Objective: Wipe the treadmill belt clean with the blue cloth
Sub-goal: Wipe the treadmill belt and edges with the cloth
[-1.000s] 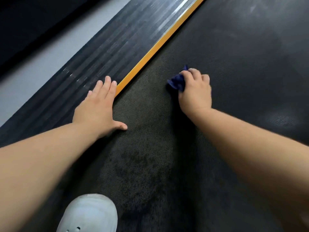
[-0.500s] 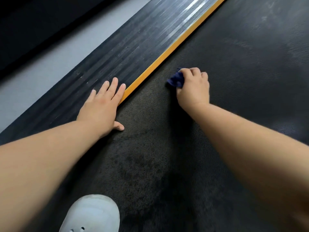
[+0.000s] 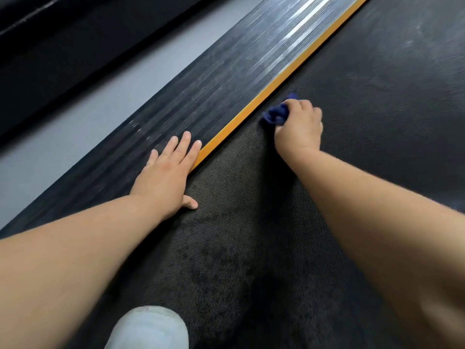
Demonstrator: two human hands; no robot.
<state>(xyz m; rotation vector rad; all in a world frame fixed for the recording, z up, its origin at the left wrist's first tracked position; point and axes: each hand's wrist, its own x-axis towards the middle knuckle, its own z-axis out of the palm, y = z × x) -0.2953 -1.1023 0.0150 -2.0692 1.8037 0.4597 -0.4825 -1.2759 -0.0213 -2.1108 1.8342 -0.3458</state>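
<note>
The black textured treadmill belt (image 3: 364,127) fills the right and middle of the head view. My right hand (image 3: 299,127) grips a bunched dark blue cloth (image 3: 278,113) and holds it down on the belt, just right of the orange strip (image 3: 289,71). Most of the cloth is hidden under my fingers. My left hand (image 3: 168,175) lies flat with straight fingers on the ribbed side rail (image 3: 221,71), its thumb reaching onto the belt.
A white shoe (image 3: 148,328) stands on the belt at the bottom edge. Grey floor (image 3: 75,117) runs along the left of the rail, with a dark machine base (image 3: 63,41) beyond it. Dull smudges mark the belt near the shoe.
My right hand has slid the cloth to the left, closer to the orange strip. My left hand has stayed flat on the rail.
</note>
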